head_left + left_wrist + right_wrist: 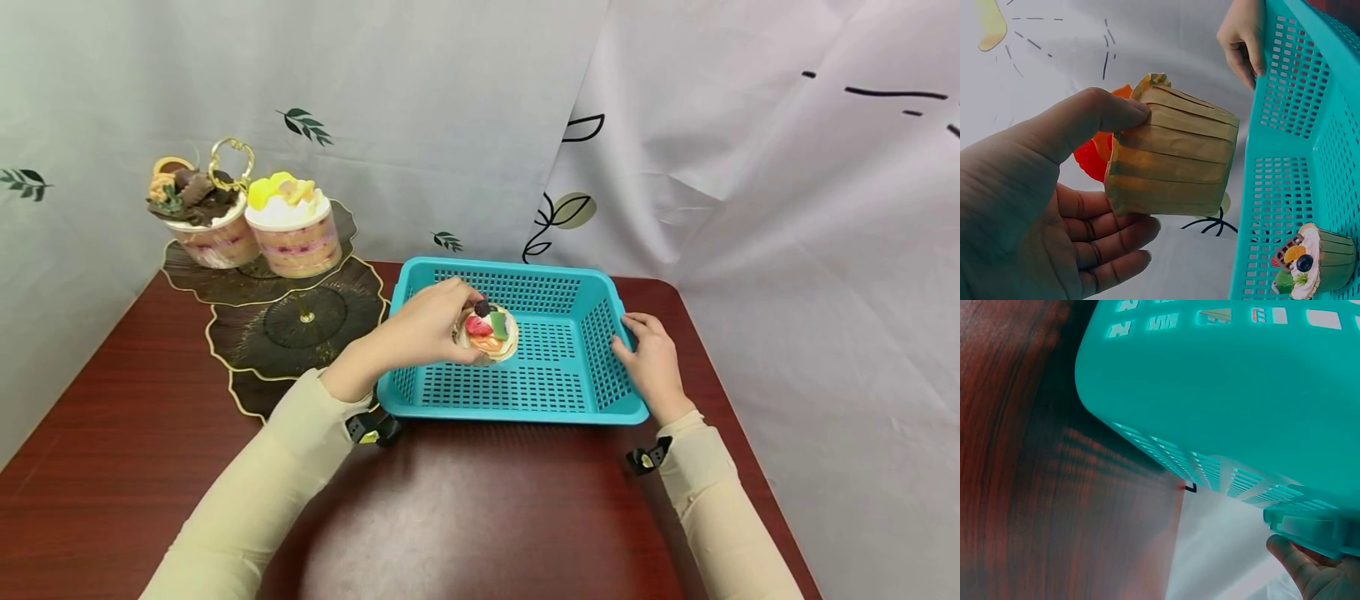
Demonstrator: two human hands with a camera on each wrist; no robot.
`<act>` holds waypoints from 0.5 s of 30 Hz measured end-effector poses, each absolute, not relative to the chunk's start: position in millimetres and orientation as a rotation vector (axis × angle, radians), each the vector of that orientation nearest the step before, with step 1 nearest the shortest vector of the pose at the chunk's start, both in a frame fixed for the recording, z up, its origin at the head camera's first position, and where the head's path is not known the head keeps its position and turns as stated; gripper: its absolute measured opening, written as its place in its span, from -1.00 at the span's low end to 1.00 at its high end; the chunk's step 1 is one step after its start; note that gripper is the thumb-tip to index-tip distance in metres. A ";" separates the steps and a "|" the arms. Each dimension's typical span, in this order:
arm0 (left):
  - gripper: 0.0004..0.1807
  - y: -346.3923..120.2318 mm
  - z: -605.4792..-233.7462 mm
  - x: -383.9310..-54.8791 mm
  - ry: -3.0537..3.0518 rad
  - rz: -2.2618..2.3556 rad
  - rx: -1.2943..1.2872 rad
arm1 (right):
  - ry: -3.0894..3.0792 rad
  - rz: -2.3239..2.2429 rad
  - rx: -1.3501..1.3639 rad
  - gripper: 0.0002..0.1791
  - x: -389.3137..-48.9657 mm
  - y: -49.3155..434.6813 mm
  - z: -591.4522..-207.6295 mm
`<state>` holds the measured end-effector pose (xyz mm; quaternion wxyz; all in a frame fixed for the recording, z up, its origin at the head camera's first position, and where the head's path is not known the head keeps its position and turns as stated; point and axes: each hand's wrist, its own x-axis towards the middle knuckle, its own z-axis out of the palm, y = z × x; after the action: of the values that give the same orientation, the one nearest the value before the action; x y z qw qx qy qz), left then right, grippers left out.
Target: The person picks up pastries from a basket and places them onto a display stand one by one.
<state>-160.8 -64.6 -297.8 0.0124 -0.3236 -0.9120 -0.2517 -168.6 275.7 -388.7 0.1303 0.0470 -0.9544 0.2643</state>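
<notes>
My left hand [427, 329] grips a fruit-topped cupcake [491, 332] by its sides, over the turquoise plastic basket [517, 413]. Strawberry, a dark berry and a green piece sit on its cream. In the left wrist view its pleated gold paper cup [1175, 156] shows between thumb and fingers. A second cupcake [1335, 259], with a blueberry and an orange slice on top, lies tipped in the basket; in the head view the left hand hides it. My right hand [654, 365] holds the basket's right rim, the thumb [1286, 551] just below that rim in the right wrist view.
Left of the basket stands a tiered dark stand [322, 321] with wavy gold edges and a gold ring handle [243, 162]. Its top tier bears a chocolate-topped dessert cup [213, 237] and a yellow-fruit one [296, 242]. A patterned curtain [450, 125] hangs behind the wooden table [480, 517].
</notes>
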 end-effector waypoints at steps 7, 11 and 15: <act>-0.31 -75.1 -299.4 -153.1 -2.834 -0.819 -0.960 | -2.777 0.769 0.135 -0.49 -167.6 274.6 -388.8; -0.31 -81.6 -299.1 -149.0 -2.828 -0.820 -0.936 | -2.766 0.765 0.145 -0.49 -167.3 274.8 -388.7; -0.32 -87.4 -299.0 -145.6 -2.811 -0.813 -0.915 | -2.766 0.760 0.150 -0.49 -168.8 275.7 -388.9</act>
<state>-145.6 -87.4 -299.0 0.0380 -0.2983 -0.9162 -0.2649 -168.8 275.7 -388.9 0.1340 0.0518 -0.9543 0.2621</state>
